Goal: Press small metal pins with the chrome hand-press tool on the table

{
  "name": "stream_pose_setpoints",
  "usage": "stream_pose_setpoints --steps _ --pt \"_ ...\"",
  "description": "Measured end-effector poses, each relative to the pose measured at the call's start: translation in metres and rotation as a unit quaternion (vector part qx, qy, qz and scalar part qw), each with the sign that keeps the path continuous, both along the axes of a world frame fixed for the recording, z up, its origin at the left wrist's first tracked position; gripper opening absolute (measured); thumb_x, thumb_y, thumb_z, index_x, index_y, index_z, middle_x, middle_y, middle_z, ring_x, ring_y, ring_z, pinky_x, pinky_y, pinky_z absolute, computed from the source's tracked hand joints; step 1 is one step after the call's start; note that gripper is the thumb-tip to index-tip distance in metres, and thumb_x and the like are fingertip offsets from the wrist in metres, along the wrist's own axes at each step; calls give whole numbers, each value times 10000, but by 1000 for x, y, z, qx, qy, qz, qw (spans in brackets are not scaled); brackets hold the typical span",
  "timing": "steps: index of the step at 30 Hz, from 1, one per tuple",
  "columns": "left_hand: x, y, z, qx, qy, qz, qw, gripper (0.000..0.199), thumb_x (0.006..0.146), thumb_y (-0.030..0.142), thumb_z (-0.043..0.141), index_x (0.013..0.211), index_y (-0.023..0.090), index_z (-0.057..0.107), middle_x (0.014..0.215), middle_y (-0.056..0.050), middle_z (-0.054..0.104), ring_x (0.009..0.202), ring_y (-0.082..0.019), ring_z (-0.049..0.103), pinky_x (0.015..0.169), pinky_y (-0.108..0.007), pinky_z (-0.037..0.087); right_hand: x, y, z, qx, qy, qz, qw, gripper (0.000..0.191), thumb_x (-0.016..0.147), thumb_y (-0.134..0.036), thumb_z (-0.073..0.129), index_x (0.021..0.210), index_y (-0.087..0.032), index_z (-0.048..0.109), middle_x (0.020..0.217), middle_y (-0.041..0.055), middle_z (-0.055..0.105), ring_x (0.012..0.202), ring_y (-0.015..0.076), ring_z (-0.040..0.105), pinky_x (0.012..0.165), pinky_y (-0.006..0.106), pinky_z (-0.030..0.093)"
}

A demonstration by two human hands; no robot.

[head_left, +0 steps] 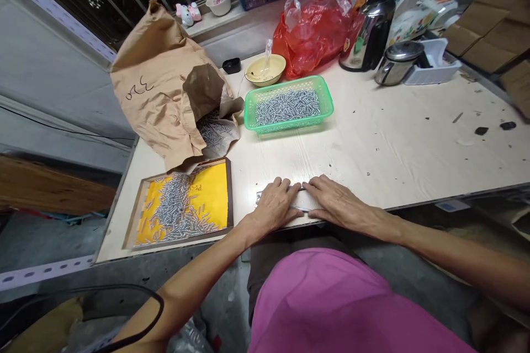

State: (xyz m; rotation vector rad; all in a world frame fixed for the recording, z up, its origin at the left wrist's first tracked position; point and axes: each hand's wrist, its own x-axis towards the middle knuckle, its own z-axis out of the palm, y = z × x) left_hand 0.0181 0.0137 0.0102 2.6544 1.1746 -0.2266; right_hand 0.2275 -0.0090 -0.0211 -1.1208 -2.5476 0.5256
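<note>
At the table's front edge lies a flat, narrow rectangular piece with metal edges (304, 209), mostly covered by my hands. My left hand (276, 202) grips its left part, fingers on the far edge and thumb on the near one. My right hand (335, 202) holds the right end the same way, its fingers bent and close together. Left of my hands, a shallow tray with a yellow bottom (215, 187) holds a heap of small silvery metal pins (174, 204). Beyond my hands stands a green plastic basket (290, 126) filled with similar pins.
An open brown paper bag (159, 102) with more pins leans at the back left. Along the back are a cream bowl (271, 69), a red plastic bag (310, 30), a kettle (375, 30) and a steel cup (395, 63). Dark scraps (481, 130) dot the right side.
</note>
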Motion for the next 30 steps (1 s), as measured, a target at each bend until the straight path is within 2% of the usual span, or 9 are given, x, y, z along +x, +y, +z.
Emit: stream_pose_setpoints --steps 4,8,14,17,19,22,24,27,30 --pt "3 5 -1 -11 -5 -40 999 350 813 419 637 1023 156 542 1020 -74 561 966 -233 487 779 -342 445 -5 -5 1 21 15 -20 999 400 870 -320 564 1226 -159 477 1055 131 548 966 274 496 823 434 440" --pt "0 4 -9 2 -16 -48 999 225 857 375 592 928 166 551 960 -52 576 905 -211 496 713 -322 433 -12 -5 5 1 10 -21 1000 155 920 -239 482 1016 -161 576 886 81 565 838 216 501 740 348 403" --pt "-1 3 -14 19 1 -17 1000 128 893 297 542 857 175 559 873 -38 588 870 -204 518 655 -307 420 -25 8 -8 18 1 1 1000 224 940 -164 408 777 -162 562 789 50 556 761 177 466 702 311 355" --pt "-1 4 -11 24 14 0 1000 138 893 306 539 883 171 568 884 -46 597 889 -216 530 655 -313 438 -26 15 -13 33 -4 -7 999 204 934 -179 428 809 -158 588 795 58 559 768 185 472 709 318 368" --pt "-1 2 -12 36 9 20 999 201 879 342 559 969 162 569 930 -60 606 916 -233 536 688 -333 462 -23 19 -10 29 -10 -10 999 146 917 -231 488 940 -149 607 867 79 570 831 204 489 745 331 389" --pt "0 -9 -19 84 -40 58 994 374 859 346 589 1155 131 512 1116 -114 588 1042 -260 521 839 -386 473 -13 26 1 12 -14 7 1000 428 849 -384 603 1188 -130 536 1041 132 563 951 251 490 805 372 416" --pt "1 -21 -27 125 -86 64 986 374 881 276 555 1210 113 482 1244 -153 530 1157 -271 473 951 -408 433 -5 32 6 7 -17 12 1000 530 849 -459 581 1254 -128 498 1105 154 555 995 273 484 824 398 421" --pt "4 -40 -37 153 -141 57 977 276 919 171 448 1184 124 506 1288 -152 499 1222 -262 429 998 -406 408 0 40 1 11 -11 16 1000 423 918 -428 467 1237 -157 529 1092 136 582 1005 261 493 839 392 415" --pt "7 -53 -40 127 -166 63 976 239 935 143 386 1114 147 544 1193 -120 543 1136 -230 473 934 -372 452 -4 52 -14 26 -6 -2 1000 313 945 -346 419 1116 -162 606 998 112 617 939 238 506 796 360 406"
